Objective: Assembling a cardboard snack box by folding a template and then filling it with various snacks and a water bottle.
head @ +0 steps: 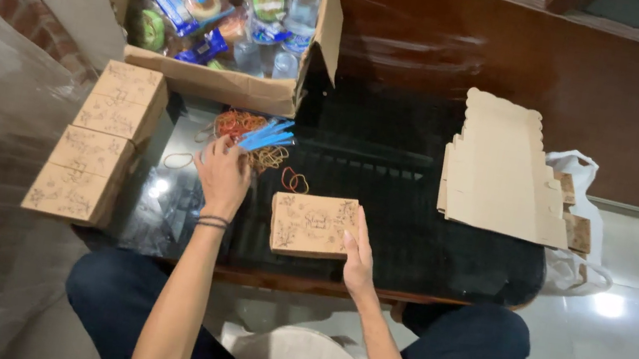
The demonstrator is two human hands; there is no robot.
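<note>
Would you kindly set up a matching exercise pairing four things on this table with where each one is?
Things:
1. Blue strips
2. Decorated box
3. Flat cardboard stack
4. Closed boxes

Places:
A. Table's left edge
B. In the left hand
C. Table's right side
D. Against the right hand

Pairs: 1-B, 2-D, 3-C, 4-A

Dark glass table (411, 244) (glossy) bears printed boxes (97, 140); rubber bands (246, 131); flat cardboard (502, 173); snack carton (220, 80).
</note>
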